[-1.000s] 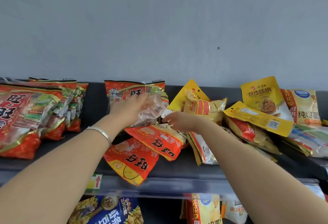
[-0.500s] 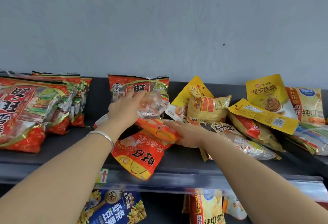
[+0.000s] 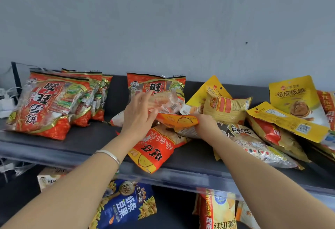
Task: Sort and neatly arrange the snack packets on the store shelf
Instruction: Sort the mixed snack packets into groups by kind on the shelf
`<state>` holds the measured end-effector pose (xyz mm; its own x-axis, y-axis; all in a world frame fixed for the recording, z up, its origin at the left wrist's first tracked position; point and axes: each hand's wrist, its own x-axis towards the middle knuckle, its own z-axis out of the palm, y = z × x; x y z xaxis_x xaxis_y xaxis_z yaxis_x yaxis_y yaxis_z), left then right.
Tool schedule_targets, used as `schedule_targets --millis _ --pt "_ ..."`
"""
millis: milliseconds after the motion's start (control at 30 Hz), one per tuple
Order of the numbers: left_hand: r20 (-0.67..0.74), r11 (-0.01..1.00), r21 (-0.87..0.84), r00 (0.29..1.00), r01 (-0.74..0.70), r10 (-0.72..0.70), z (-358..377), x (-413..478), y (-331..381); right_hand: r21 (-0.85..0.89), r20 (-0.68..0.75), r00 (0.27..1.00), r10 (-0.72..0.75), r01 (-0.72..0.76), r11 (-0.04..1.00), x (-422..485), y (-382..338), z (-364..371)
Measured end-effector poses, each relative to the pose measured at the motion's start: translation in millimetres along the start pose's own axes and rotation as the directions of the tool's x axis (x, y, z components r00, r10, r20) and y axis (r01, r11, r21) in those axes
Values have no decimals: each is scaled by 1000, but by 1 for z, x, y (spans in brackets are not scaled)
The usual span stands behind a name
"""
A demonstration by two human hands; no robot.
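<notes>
Head view, forward-down, near shelf (image 3: 87, 138)

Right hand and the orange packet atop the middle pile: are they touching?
Touching. The head view shows the right hand gripping the orange packet by its right edge, no gap; the left hand holds a clear packet.
</notes>
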<state>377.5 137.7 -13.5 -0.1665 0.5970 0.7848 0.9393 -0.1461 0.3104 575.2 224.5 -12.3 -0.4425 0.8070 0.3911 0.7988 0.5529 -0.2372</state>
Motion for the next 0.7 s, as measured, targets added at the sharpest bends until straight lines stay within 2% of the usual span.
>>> schedule_targets --millis 200,267,333,400,467,533,600,700 --pt "-92 967 241 990 -83 108 -5 -40 21 134 -55 994 97 -89 987 -6 -6 1" --pt "-4 942 318 994 -104 111 -9 -52 29 156 -59 994 94 -83 984 -9 -5 1" --pt "184 918 389 983 -79 6 -9 -60 36 173 -54 995 81 -70 982 -12 -4 1" --pt "383 875 483 905 -25 -185 -6 -64 43 196 -59 995 80 -67 978 -14 -2 0" --pt "507 842 539 799 -1 -323 -2 -64 48 223 -59 995 86 -71 972 -16 0 -3" --pt "544 822 569 751 -3 -374 0 -63 51 262 -57 994 89 -71 963 -18 1 -7" --pt "573 819 573 726 -24 -379 0 -61 47 273 -58 994 88 -69 960 -19 2 -10" --pt "662 832 550 648 -78 -377 -3 -57 40 266 -59 994 92 -73 961 -20 1 -13"
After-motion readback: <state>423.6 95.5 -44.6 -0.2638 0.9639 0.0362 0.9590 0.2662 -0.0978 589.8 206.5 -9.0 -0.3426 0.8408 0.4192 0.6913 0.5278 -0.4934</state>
